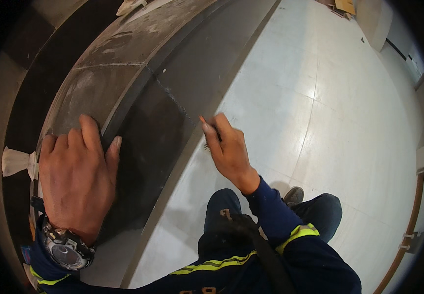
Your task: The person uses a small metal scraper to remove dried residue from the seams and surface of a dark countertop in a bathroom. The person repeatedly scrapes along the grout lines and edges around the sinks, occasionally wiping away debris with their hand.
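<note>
My left hand [77,179] lies over the top edge of a dark tiled ledge [105,90]. Its fingers rest on the upper surface, and its thumb is apart against the dark side panel [141,130]. My right hand [231,152] is closed in a pinch beside the panel's lower edge, above the pale floor. A small orange tip [201,118] pokes out past its thumb and forefinger; the rest of that thing is hidden in the fingers. A whitish, rough joint line [172,98] runs down the panel towards this hand.
Pale glossy floor tiles [290,127] spread to the right of the ledge. A white flared object [17,162] stands beyond my left hand. Cardboard [344,7] lies at the far right, and a brown pipe [414,210] follows the right side. My bent knees are below my hands.
</note>
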The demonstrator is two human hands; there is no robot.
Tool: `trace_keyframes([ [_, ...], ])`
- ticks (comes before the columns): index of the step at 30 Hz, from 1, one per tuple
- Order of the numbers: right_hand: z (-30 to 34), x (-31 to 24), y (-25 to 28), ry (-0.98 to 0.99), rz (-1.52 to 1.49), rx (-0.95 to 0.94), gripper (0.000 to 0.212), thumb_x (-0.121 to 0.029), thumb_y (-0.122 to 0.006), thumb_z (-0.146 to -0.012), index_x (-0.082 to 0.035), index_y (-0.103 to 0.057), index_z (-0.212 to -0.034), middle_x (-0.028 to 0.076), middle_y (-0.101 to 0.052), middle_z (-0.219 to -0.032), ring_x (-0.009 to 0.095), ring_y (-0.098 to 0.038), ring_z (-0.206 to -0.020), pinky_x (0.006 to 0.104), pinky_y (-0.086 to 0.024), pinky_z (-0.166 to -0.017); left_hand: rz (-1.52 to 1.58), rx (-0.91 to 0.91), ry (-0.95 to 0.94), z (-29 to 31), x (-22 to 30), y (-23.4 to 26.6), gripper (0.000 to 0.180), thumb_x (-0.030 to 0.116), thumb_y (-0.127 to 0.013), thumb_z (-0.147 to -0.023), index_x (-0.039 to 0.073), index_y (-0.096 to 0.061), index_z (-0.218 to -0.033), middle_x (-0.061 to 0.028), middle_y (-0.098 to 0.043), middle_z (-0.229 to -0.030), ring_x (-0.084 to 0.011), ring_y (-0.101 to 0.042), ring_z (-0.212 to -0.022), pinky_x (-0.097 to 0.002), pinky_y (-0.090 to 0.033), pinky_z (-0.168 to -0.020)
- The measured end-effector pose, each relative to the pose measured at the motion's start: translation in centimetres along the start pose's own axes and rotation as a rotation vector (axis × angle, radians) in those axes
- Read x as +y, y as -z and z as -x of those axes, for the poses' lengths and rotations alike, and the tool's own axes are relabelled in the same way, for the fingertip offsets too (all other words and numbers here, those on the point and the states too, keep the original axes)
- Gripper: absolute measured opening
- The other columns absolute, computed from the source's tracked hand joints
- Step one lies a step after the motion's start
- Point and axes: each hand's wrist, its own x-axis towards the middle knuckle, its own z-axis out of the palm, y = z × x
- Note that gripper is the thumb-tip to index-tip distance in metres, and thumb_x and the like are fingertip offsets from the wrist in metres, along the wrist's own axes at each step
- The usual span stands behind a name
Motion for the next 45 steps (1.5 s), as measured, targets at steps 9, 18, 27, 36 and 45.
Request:
trace_keyframes([
  [9,-7.3,-5.4,-0.3,0.3,-0.011,-0.004,0.007,-0.009,-0.059,-0.101,-0.002,-0.057,-0.1,0.014,-0.055,-0.066,0.026,-0.051,-0.053,0.0358,-0.041,-0.054,0.042,0.012,0.002,-0.1,-0.2,-0.1,0.048,0.031,-0.071,-0.093,-0.009,-0.061,-0.117,-0.013,-0.063,-0.078,-0.0279,-0.064,-0.073,-0.0412,-0.048,-0.082],
  [18,-4.0,-3.1,-0.3,0.12,0.095,-0.056,0.012,-0.015,-0.057,-0.1,-0.005,-0.051,-0.099,0.023,-0.06,-0.078,0.046,-0.06,-0.074,0.0496,-0.046,-0.062,-0.008,-0.027,0.021,-0.3,0.2,0.1,0.045,0.03,-0.069,-0.095,-0.008,-0.06,-0.117,-0.0138,-0.064,-0.078,-0.0293,-0.065,-0.073,-0.044,-0.05,-0.09],
  [27,11.2,11.3,-4.3,-0.355,0.395,-0.326,0.024,-0.029,-0.05,-0.104,-0.008,-0.061,-0.11,0.025,-0.066,-0.076,0.047,-0.066,-0.078,0.0586,-0.051,-0.072,-0.033,-0.047,-0.042,0.3,-0.7,0.0,0.05,0.032,-0.068,-0.096,-0.009,-0.06,-0.123,-0.0167,-0.065,-0.081,-0.0302,-0.065,-0.076,-0.0422,-0.049,-0.086],
  [36,0.3,2.1,-0.1,-0.304,-0.514,-0.119,0.019,-0.022,-0.052,-0.108,-0.004,-0.055,-0.1,0.003,-0.057,-0.072,0.01,-0.05,-0.057,0.0259,-0.042,-0.055,-0.006,-0.059,0.036,-0.3,0.2,0.3,0.044,0.029,-0.068,-0.096,-0.006,-0.06,-0.121,-0.0145,-0.063,-0.08,-0.0283,-0.065,-0.075,-0.0418,-0.046,-0.079],
  [45,3.4,4.6,-3.4,-0.508,-0.795,-0.041,0.019,-0.024,-0.054,-0.107,-0.005,-0.054,-0.104,0.001,-0.055,-0.073,0.007,-0.048,-0.059,0.0254,-0.039,-0.055,-0.064,-0.033,0.012,-0.4,0.4,0.0,0.043,0.028,-0.066,-0.098,-0.007,-0.06,-0.122,-0.0138,-0.064,-0.082,-0.0269,-0.065,-0.075,-0.0421,-0.047,-0.081],
])
